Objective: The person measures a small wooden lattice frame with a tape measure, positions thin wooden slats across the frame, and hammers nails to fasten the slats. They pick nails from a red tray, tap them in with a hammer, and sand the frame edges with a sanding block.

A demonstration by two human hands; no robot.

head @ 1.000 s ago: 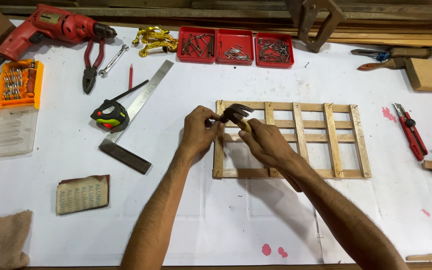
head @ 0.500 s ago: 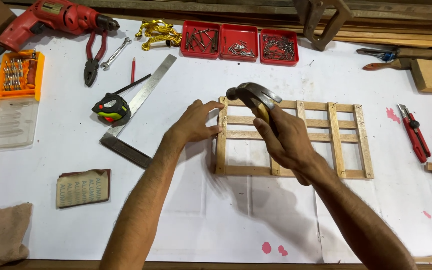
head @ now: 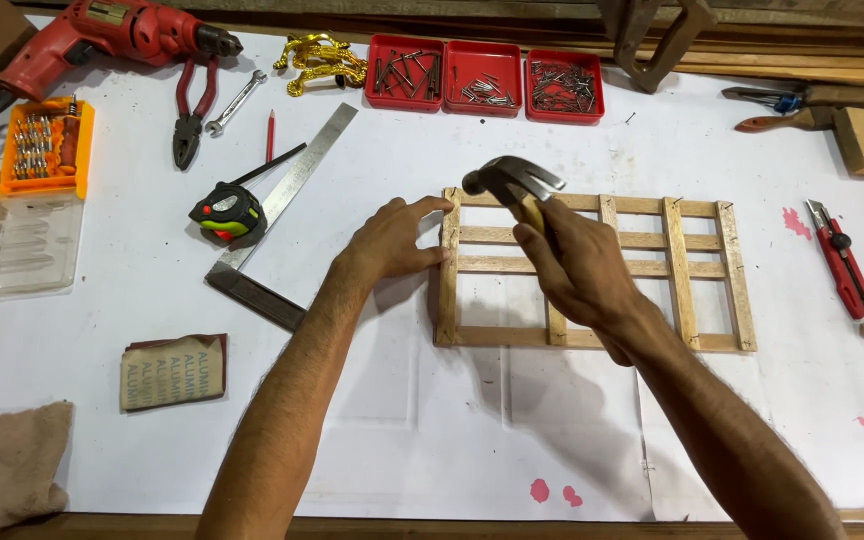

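Note:
A small lattice frame of thin wooden slats (head: 682, 275) lies flat on the white sheet. My left hand (head: 392, 240) rests at its left edge, fingers spread against the upright left slat near its top corner. My right hand (head: 577, 270) grips the wooden handle of a claw hammer (head: 512, 182), whose steel head hangs just above the frame's top left corner.
Three red trays of nails (head: 487, 78) stand at the back. A steel square (head: 277, 205), a tape measure (head: 227, 212), pliers (head: 190, 110), a red drill (head: 102, 40) and an orange bit box (head: 47, 145) lie left. A red utility knife (head: 840, 258) lies right; sandpaper (head: 172, 372) lies front left.
The hammer went up from the frame's top left corner and has come back down close above it. My left hand has shifted from holding at the corner to bracing the left slat.

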